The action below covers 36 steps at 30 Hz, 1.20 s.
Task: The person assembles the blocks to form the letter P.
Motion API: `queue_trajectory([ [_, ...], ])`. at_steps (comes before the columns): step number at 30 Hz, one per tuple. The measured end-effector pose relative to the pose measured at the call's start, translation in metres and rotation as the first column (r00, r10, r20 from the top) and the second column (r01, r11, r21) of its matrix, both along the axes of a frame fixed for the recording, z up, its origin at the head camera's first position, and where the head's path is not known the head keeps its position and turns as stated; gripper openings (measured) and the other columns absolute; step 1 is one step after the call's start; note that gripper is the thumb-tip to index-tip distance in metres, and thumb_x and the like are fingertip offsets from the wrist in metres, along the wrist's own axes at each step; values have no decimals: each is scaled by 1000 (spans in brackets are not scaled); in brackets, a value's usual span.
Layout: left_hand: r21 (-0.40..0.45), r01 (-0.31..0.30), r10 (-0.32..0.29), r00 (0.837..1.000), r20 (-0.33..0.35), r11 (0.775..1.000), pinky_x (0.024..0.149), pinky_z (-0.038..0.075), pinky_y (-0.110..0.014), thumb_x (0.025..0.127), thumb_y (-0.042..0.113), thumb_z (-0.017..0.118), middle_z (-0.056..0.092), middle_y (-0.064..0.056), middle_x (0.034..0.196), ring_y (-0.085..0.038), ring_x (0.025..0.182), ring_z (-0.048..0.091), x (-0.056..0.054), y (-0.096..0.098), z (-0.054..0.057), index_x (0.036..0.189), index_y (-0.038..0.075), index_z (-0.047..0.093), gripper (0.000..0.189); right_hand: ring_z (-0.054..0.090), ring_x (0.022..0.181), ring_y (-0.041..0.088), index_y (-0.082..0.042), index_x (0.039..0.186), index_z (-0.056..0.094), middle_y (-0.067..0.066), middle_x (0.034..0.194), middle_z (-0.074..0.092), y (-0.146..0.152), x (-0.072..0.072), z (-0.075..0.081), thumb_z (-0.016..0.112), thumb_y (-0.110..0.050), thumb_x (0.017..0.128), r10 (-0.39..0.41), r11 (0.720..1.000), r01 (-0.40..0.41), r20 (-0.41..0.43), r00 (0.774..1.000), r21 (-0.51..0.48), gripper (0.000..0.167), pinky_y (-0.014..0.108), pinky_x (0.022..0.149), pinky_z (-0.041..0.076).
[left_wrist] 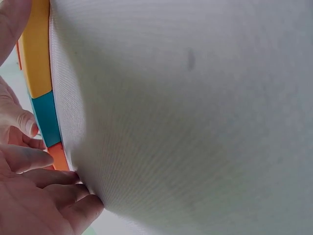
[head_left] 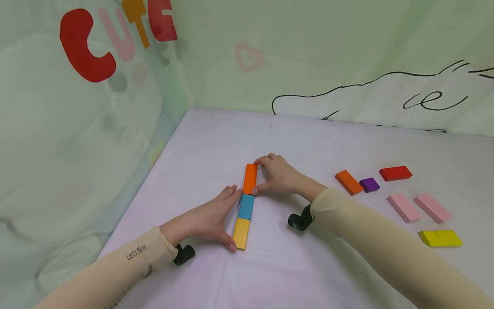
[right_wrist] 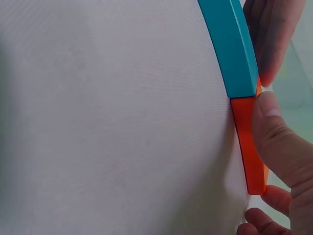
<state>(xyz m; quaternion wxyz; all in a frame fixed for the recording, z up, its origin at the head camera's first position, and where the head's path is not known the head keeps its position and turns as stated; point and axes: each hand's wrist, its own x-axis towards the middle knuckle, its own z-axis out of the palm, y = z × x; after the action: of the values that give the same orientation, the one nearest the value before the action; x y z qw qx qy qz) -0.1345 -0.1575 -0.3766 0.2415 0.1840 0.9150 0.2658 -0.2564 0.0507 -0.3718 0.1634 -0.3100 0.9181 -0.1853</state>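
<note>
Three blocks lie end to end in a straight row on the white cloth: orange [head_left: 250,178] at the far end, blue [head_left: 246,207] in the middle, yellow-orange [head_left: 241,234] nearest. My right hand [head_left: 281,175] holds the orange block from the right, thumb on its side and a fingertip at its far end; the right wrist view shows this thumb [right_wrist: 279,137] against it. Along the row's left side, my left hand [head_left: 212,216] spreads with fairly straight fingers by the orange block. Its thumb touches or nearly touches the yellow-orange block near its close end.
To the right lie loose blocks: orange [head_left: 349,183], a short purple one [head_left: 369,185], red [head_left: 396,173], two pink [head_left: 404,207] and yellow [head_left: 440,238]. A pale curtain [head_left: 115,128] hangs along the table's left edge; a backdrop [head_left: 328,51] stands behind.
</note>
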Motion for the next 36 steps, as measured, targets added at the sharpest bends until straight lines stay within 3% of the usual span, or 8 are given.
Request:
queue_trajectory([
  [36,-10,-9,10,1000,13,1000,128,23,-51,67,36,97,8,-19,172,-35,161,6,0,2,1,163,2,18,129,52,122,39,2,140,53,23,134,57,5,0,-3,87,-36,81,5,999,-6,-21,1000,-48,78,52,109,47],
])
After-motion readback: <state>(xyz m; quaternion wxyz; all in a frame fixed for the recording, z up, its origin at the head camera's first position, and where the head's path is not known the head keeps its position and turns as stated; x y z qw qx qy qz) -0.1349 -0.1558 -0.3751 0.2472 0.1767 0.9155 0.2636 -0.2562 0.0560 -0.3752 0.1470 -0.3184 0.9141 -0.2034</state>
